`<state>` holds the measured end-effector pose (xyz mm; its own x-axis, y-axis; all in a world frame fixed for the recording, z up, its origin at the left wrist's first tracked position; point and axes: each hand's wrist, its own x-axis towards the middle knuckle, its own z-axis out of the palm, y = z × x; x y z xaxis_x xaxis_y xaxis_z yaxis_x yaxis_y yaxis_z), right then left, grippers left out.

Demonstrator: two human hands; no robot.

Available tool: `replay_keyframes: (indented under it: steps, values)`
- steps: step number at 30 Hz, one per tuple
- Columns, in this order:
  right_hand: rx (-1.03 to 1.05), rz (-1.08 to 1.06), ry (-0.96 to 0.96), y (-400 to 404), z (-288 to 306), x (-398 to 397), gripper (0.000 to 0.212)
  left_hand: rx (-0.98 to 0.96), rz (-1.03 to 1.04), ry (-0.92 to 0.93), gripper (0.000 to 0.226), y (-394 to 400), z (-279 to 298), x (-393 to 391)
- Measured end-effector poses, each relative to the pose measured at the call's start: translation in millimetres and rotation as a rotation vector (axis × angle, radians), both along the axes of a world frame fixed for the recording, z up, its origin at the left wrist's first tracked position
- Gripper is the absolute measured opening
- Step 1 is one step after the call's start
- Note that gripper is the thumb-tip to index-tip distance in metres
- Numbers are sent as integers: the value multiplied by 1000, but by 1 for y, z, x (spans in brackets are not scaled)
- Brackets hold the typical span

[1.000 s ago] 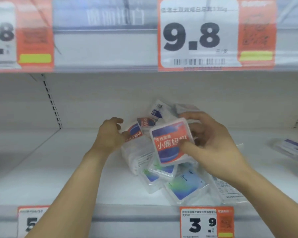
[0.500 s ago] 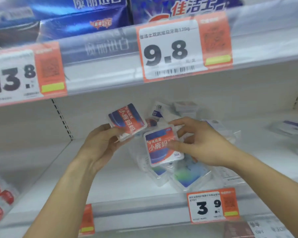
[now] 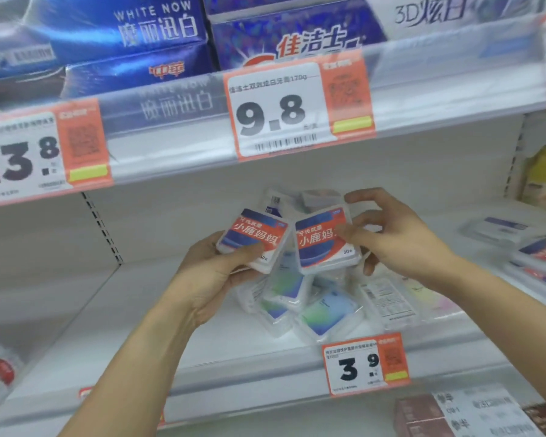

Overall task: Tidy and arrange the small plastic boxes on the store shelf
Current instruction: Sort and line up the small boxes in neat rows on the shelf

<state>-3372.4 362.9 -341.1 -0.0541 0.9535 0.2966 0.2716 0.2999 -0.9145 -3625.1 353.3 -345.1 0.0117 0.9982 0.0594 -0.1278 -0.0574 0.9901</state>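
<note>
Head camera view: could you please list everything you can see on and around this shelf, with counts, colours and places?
Held boxes: two, clear with red-and-blue labels, side by side above the pile.
Pile of boxes: count unclear, clear with blue-green labels, jumbled mid-shelf.
Shelf: one, white, bare left part.
Price tags: three readable, white and orange; 13.8 and 9.8 on the upper rail, 3.9 on the lower.
Toothpaste cartons: several, blue, top shelf.
Flat packs: several, clear, right end of shelf.
Left hand: grip on the left box.
Right hand: grip on the right box.

left hand (image 3: pixel 216 272) and right hand (image 3: pixel 397 238) each hold 1 box above the shelf (image 3: pixel 139 326).
</note>
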Motion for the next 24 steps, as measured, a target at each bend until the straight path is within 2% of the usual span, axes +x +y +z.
replay_keyframes:
  steps: [4,7,10,12,14,17,19,21,24]
  values:
    - [12,-155,-279,-1,16,43,30,35,29,66,41,2,8,46]
    - [-17,-312,-350,1,23,87,22,57,-28,53,45,12,12,94]
    - [-103,-476,-245,5,22,142,18,61,-108,-1,36,21,7,154]
    - [-195,-534,-111,4,16,179,28,46,-149,-29,35,21,-3,201]
    - [-237,-591,-4,2,9,210,38,34,-167,-47,41,22,-19,245]
    - [-272,-666,21,-1,0,244,42,-15,-183,-13,60,33,-38,296]
    - [-278,-663,52,-3,-5,260,45,-31,-203,2,52,43,-48,322]
    - [-267,-681,77,-2,-9,276,57,12,-205,127,48,49,-54,343]
    - [-229,-748,46,1,-11,296,60,156,-174,491,51,53,-62,364]
